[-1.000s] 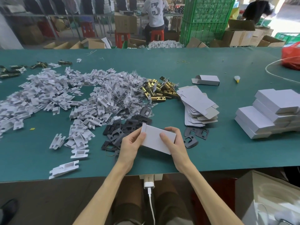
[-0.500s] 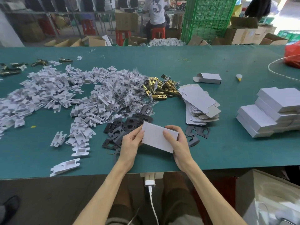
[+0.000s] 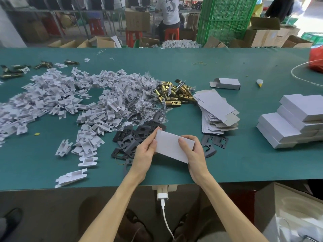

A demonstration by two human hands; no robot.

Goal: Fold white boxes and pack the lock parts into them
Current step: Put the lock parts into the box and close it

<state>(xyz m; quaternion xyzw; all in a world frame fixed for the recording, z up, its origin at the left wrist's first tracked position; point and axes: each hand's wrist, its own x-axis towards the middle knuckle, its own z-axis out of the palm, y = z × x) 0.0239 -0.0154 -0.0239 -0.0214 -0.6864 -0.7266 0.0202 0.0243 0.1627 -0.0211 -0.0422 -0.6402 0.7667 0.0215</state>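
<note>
The green counter [image 3: 244, 163] spreads under and beyond the fingers [image 3: 151, 135]. A wide heap of white plastic pieces [image 3: 57, 100] lies to the left of them and further out. A stack of closed white boxes [image 3: 295, 124] sits well to their right. A pile of flat box blanks [image 3: 216, 112] lies beyond the right fingers, and brass latches [image 3: 174, 95] lie further off. Black plates [image 3: 136, 135] are scattered just under and beside the fingers. The white box [image 3: 173, 147] is between both hands over the counter. The left hand [image 3: 145, 154] pinches its left end. The right hand [image 3: 195, 156] grips its right end, thumb on top and fingers curled behind.
</note>
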